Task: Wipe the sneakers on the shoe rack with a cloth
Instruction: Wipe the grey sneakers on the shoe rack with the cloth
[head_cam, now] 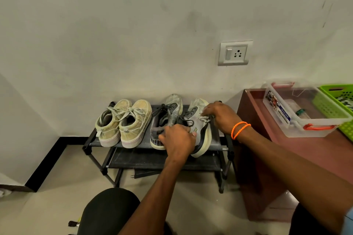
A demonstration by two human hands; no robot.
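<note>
Head view shows the left hand [178,139] holding the grey sneaker [200,131] while the right hand [219,115] pinches a cloth [205,118] on it; next, rub along.

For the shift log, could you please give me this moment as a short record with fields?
setting: black shoe rack against a wall, wooden table to its right
top shelf, left: pair of beige sneakers, untouched
top shelf, right: pair of grey sneakers; the right grey sneaker is tipped on its side
left hand: grips the heel end of the right grey sneaker
right hand: holds a pale cloth against that sneaker's upper
on table: clear plastic box, green basket
</note>
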